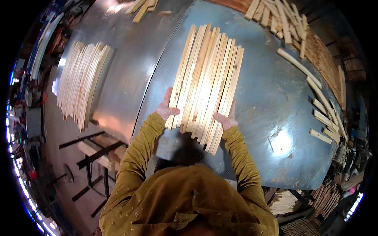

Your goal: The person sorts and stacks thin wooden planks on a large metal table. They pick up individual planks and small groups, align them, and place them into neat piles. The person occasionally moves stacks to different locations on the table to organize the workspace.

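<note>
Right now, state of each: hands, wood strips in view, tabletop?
Central strips, side by side, lower ends uneven
Left hand, at their left edge, thumb on top
Right hand, at their right edge, thumb on top
Left stack, side by side, lower ends uneven
Upper-right strips, jumbled
Far-right strips, loose, scattered
Tabletop, marked, glare-lit

Head view: one fisheye lens at the wearer's head, upright, facing steeply down. Torso is nearest, at the lower edge; left hand and right hand lie farther off, near centre. Table spans mid-frame. Straight edges bend toward the dark rim.
</note>
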The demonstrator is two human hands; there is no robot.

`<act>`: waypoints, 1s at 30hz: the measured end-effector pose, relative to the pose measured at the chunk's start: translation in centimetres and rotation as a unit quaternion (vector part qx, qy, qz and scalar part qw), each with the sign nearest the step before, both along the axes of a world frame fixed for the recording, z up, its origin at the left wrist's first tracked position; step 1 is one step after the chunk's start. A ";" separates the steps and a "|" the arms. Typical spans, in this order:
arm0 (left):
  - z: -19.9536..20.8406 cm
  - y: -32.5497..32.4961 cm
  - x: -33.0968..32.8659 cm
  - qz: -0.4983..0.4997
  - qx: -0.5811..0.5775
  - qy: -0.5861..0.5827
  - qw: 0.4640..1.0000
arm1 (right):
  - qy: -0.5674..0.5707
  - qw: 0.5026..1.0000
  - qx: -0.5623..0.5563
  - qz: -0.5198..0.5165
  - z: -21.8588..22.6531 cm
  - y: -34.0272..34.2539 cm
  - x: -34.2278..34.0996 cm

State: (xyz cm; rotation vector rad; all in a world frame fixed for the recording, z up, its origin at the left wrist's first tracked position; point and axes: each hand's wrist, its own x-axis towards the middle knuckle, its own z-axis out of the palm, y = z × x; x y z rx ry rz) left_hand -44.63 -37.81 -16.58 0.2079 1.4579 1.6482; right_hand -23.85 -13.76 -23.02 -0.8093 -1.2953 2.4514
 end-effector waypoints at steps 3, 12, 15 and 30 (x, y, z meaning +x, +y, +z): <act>0.1 -4.6 0.6 0.004 -0.039 0.064 0.997 | -0.099 0.994 0.044 0.033 2.6 -3.3 -0.2; 1.3 -19.3 -4.2 0.120 0.020 -0.018 0.992 | -0.056 0.995 -0.050 0.072 5.0 -16.5 -8.9; 0.9 -26.7 -6.4 0.144 -0.030 0.058 0.987 | -0.041 0.994 -0.047 0.087 5.5 -23.4 -13.6; 11.5 -36.0 -4.2 0.076 -0.276 0.384 0.878 | -0.107 0.988 0.017 0.111 5.9 -43.9 -24.0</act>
